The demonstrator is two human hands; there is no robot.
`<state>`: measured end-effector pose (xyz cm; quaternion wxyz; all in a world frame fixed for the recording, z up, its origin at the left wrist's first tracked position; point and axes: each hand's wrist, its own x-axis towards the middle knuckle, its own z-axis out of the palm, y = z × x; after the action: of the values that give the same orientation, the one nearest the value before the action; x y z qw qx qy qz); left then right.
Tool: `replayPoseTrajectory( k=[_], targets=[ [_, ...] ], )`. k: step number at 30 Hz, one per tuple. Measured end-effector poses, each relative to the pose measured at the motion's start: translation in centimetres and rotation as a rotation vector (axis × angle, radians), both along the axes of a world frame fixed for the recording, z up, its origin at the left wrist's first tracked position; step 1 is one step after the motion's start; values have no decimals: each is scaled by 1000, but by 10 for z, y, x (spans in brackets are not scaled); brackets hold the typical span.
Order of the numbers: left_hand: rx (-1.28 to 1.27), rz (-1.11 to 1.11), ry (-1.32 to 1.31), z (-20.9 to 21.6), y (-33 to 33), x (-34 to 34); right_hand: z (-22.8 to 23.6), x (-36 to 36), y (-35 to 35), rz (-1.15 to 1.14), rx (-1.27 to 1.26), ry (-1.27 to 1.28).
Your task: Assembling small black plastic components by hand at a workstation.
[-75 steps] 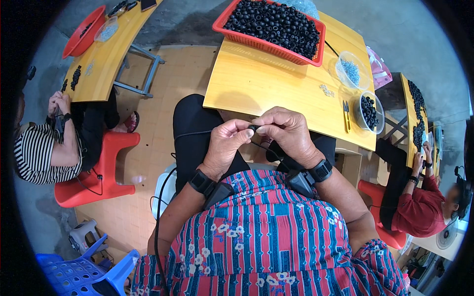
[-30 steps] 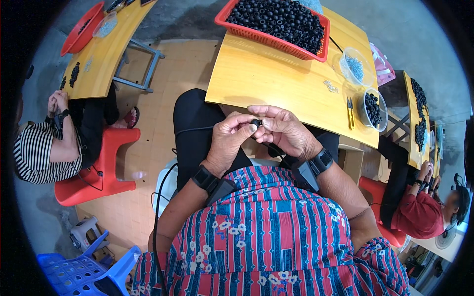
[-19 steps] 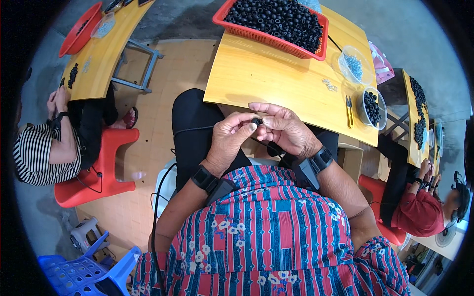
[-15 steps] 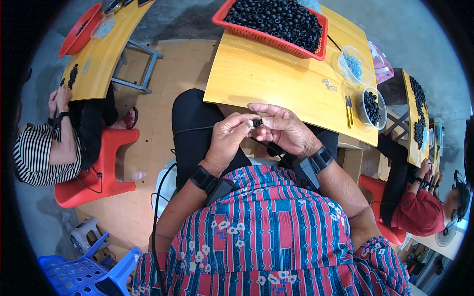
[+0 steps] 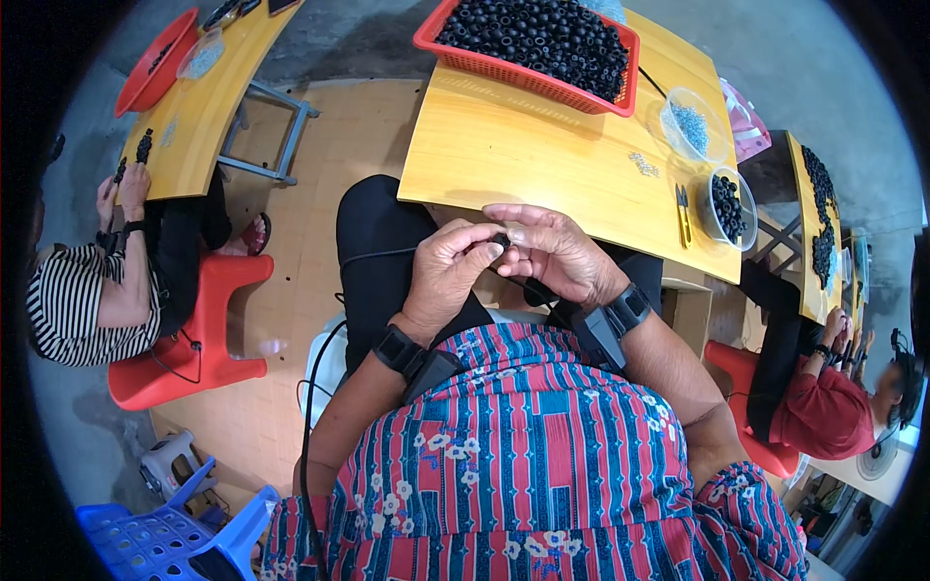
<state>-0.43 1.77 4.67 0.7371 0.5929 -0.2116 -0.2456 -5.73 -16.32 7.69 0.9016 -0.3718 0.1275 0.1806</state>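
Note:
Over my lap, just off the table's front edge, both hands meet at one small black ring-like part (image 5: 501,241). My left hand (image 5: 449,271) is closed, pinching the part between thumb and forefinger. From the other side my right hand (image 5: 560,254) grips the same part with thumb and fingertips, its other fingers curled. The fingers cover much of the part, and anything smaller between them cannot be made out.
On the yellow table (image 5: 542,165) are a red basket (image 5: 542,89) of black parts, a tub of small clear pieces (image 5: 690,128), a tub of black parts (image 5: 728,208), yellow-handled snips (image 5: 684,218) and loose clear bits (image 5: 642,165). Co-workers sit left and right.
Both hands stay in nearly the same place. The fingertips have shifted slightly around the black part, and less of it shows now.

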Motion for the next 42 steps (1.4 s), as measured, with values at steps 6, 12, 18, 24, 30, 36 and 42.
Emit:
replayPoseTrajectory(
  k=[6, 12, 18, 24, 30, 36, 42],
  targets=[
    [62, 35, -188, 1, 0, 3, -2, 1, -2, 37, 17, 13],
    [85, 66, -275, 2, 1, 5, -8, -1, -10, 104, 29, 41],
    [89, 63, -300, 5, 0, 5, -11, -2, -11, 131, 60, 33],
    [51, 49, -238, 7, 0, 5, -9, -1, -10, 143, 63, 10],
    [37, 13, -229, 5, 1, 6, -10, 0, -12, 177, 76, 5],
    [21, -33, -253, 8, 1, 8, -13, 4, -19, 227, 2, -22],
    [35, -15, -277, 5, 2, 9, -10, 5, -19, 190, -55, 19]
  ],
)
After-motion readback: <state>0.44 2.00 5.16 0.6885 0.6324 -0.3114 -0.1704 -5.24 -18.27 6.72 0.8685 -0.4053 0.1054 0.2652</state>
